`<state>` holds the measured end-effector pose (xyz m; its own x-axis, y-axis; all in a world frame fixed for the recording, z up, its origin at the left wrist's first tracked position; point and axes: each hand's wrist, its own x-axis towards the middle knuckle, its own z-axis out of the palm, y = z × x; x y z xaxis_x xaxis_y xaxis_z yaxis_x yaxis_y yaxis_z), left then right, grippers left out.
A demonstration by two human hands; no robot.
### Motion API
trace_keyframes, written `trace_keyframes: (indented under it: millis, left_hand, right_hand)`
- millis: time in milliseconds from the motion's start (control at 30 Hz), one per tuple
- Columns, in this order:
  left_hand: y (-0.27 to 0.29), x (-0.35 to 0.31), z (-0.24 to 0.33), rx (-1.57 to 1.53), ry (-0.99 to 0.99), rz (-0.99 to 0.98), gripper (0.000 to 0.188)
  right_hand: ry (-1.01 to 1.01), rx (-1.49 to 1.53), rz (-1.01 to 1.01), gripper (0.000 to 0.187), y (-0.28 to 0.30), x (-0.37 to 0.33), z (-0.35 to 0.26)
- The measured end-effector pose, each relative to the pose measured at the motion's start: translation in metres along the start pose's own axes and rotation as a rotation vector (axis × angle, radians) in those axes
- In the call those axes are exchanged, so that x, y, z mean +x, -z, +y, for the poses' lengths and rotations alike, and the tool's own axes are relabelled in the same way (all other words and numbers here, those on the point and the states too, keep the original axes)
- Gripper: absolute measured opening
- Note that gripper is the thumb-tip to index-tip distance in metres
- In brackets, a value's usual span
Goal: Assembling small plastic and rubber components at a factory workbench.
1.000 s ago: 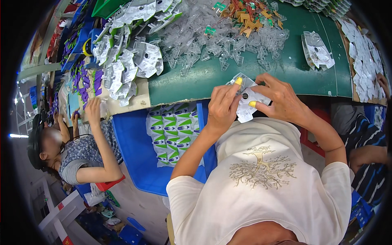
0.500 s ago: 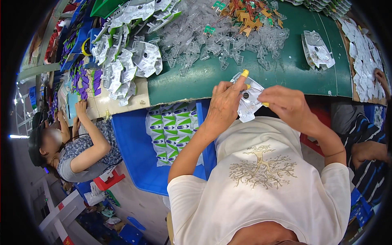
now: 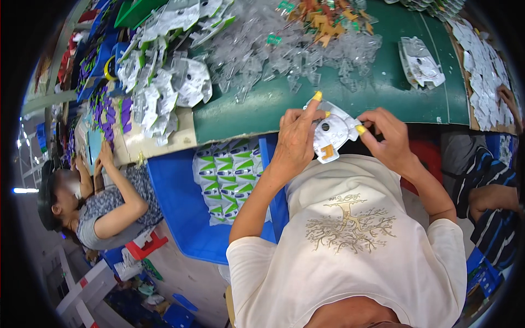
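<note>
My left hand [image 3: 296,136] grips a white plastic housing [image 3: 340,127] from its left side, above my lap at the table's near edge. The housing has a round dark hole, and a small orange piece [image 3: 327,152] lies on its lower end. My right hand [image 3: 385,134] is at the housing's right end, thumb and forefinger closed about its edge. Yellow covers wrap some fingertips on both hands. Beyond my hands, a heap of clear plastic parts [image 3: 246,65] spreads over the green tabletop [image 3: 235,116], with orange pieces [image 3: 326,27] and small green boards among them.
White housings with green edges [image 3: 158,98] pile up at the left. Another white housing [image 3: 420,63] lies at the right. A blue bin [image 3: 178,210] with bagged white-and-green items stands below the table. A co-worker [image 3: 112,208] sits at left; another person's arm [image 3: 509,98] shows at far right.
An orange piece now shows on the housing's lower end, where none showed before. My right hand has moved slightly right, its fingers now at the housing's right end. The view has shifted slightly.
</note>
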<state>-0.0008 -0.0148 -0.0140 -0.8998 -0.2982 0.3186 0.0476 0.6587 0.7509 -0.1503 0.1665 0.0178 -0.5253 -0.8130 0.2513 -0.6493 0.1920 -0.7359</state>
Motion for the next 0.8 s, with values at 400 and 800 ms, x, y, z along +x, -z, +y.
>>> trace_keyframes:
  millis: [400, 800]
  left_hand:
    - [0.004, 0.017, 0.019, 0.049, 0.046, 0.199, 0.034]
    - [-0.011, 0.013, 0.011, 0.014, 0.028, 0.123, 0.031]
  right_hand:
    - [-0.262, 0.323, 0.497, 0.017, 0.086, -0.003, 0.065]
    - [-0.275, 0.156, 0.730, 0.020, 0.119, 0.014, 0.135]
